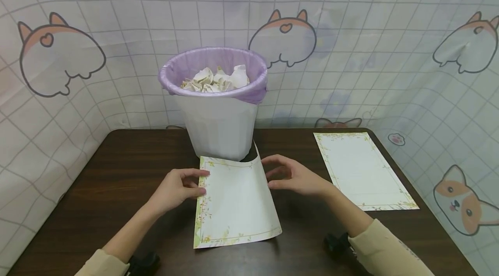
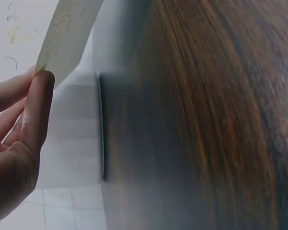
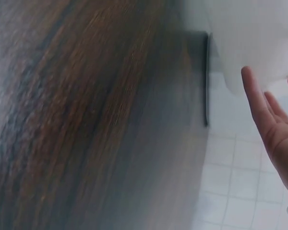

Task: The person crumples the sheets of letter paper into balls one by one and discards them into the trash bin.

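Note:
A sheet of cream paper [image 1: 235, 202] with a floral border is held up off the dark table, its right side curling back. My left hand [image 1: 176, 189] pinches the left edge, and in the left wrist view the thumb and fingers [image 2: 38, 100] meet on the paper [image 2: 69, 40]. Beside the curled right edge is my right hand [image 1: 294, 175], its fingers parted and loosely bent. In the right wrist view this hand [image 3: 278, 129] has its thumb apart from the fingers, with nothing gripped between them; whether a fingertip touches the paper I cannot tell.
Behind the sheet stands a white bin [image 1: 222, 124] with a purple liner [image 1: 175, 72], filled with crumpled paper [image 1: 218, 81]. Another bordered sheet [image 1: 362, 172] lies flat at the right of the brown table [image 1: 117, 180]. A gridded cloth with cartoon dogs surrounds the table's back and sides.

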The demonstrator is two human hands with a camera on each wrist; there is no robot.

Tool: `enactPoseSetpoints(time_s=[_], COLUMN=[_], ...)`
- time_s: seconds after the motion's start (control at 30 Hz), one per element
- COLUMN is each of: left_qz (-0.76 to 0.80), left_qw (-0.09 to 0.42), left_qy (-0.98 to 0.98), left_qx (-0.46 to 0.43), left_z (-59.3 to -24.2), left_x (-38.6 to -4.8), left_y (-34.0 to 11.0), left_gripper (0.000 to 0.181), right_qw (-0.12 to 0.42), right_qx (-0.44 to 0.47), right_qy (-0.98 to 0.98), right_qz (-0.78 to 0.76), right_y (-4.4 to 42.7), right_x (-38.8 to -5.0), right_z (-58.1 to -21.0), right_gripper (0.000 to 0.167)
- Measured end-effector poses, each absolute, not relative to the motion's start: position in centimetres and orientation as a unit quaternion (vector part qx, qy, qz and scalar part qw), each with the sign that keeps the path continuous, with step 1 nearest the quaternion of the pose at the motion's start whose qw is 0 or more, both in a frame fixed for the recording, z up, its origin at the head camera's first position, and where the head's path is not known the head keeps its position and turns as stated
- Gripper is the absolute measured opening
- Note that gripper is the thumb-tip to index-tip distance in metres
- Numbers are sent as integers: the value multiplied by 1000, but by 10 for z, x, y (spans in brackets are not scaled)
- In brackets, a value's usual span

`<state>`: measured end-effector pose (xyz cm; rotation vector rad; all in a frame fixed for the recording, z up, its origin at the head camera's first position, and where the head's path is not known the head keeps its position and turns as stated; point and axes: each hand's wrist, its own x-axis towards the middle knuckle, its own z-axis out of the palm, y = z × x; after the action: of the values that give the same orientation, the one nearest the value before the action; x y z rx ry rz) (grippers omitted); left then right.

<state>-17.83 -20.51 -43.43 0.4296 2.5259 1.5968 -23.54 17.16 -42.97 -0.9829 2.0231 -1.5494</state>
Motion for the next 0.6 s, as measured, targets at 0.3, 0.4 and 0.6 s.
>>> enactPoseSetpoints(time_s=[0.3, 0.4, 0.6], left_qz=[500, 487, 477], left_qw=[38, 26, 6], left_qy=[849, 856, 861], left_qx=[164, 171, 177], left_z=[-434, -434, -433], left_x=[-178, -178, -177], left_y=[-194, -191, -185], left_gripper=[44, 45, 53], right_qw=[151, 144, 143], right_qx=[-373, -383, -380], right_qy=[777, 789, 807], right_qz=[-484, -458, -428], right_y=[155, 153, 151], right_x=[-233, -232, -232], right_z=[-439, -444, -452], right_gripper=[46, 37, 29])
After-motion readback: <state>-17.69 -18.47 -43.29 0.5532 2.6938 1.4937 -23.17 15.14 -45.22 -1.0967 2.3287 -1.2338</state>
